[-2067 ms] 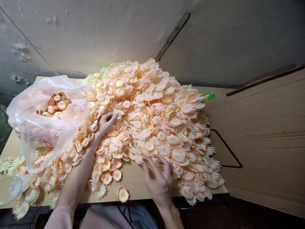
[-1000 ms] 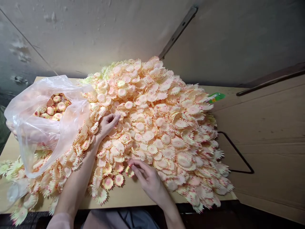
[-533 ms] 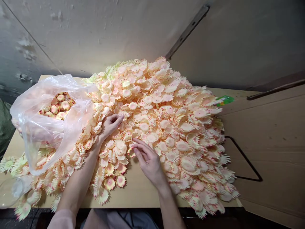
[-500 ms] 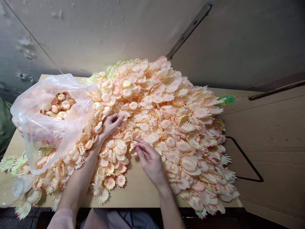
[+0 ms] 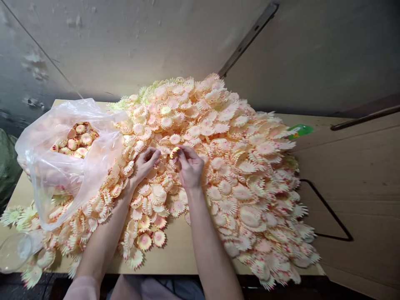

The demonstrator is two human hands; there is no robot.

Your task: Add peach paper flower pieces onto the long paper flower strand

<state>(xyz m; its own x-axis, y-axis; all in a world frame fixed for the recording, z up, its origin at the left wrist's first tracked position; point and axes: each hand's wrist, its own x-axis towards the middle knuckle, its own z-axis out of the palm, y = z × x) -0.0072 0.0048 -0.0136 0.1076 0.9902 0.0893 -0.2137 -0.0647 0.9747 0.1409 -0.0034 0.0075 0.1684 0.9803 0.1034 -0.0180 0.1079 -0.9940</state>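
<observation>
Right hand (image 5: 191, 168), pinching a flower (image 5: 174, 153), has risen near the left hand (image 5: 145, 162); left grip and green packet (image 5: 301, 131) markings are unclear.

The right hand (image 5: 191, 166) pinches a small petalled disc (image 5: 174, 153) between its fingers; beside it the left hand (image 5: 146, 163) is curled over a broad heap of pale discs (image 5: 225, 166) covering much of the counter (image 5: 178, 254). A translucent bag (image 5: 56, 168) of discs lies by the left edge, a clear cup (image 5: 12, 254) at the near left corner, and a green packet (image 5: 301, 131) toward the far right corner.
</observation>
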